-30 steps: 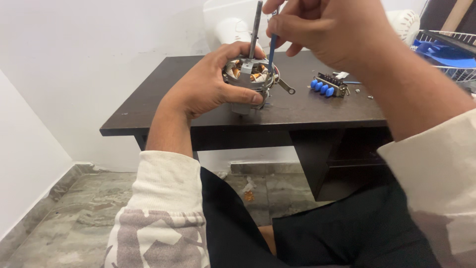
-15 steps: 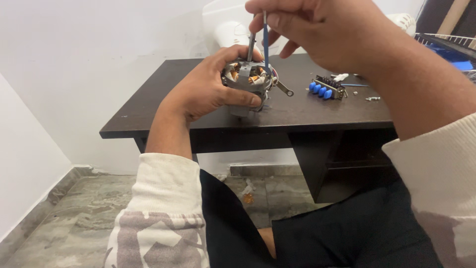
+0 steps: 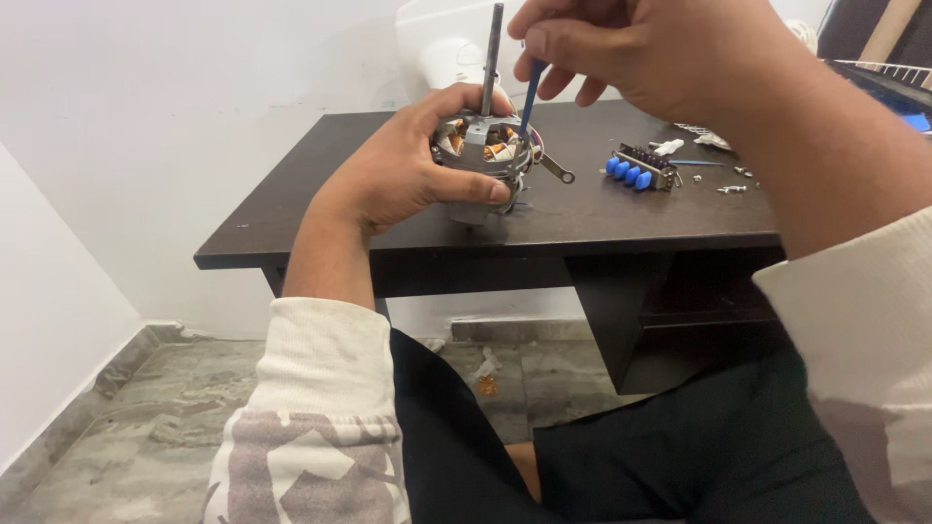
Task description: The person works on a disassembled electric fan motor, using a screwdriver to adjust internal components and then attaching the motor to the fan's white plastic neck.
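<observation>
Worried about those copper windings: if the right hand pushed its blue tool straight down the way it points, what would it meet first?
Probably the top of the motor, beside the shaft, which the left hand grips. The right hand aims the tool there; depth is unclear.

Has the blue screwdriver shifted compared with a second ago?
Yes. The blue screwdriver now sits right of the motor shaft; earlier it leaned farther right.
</observation>
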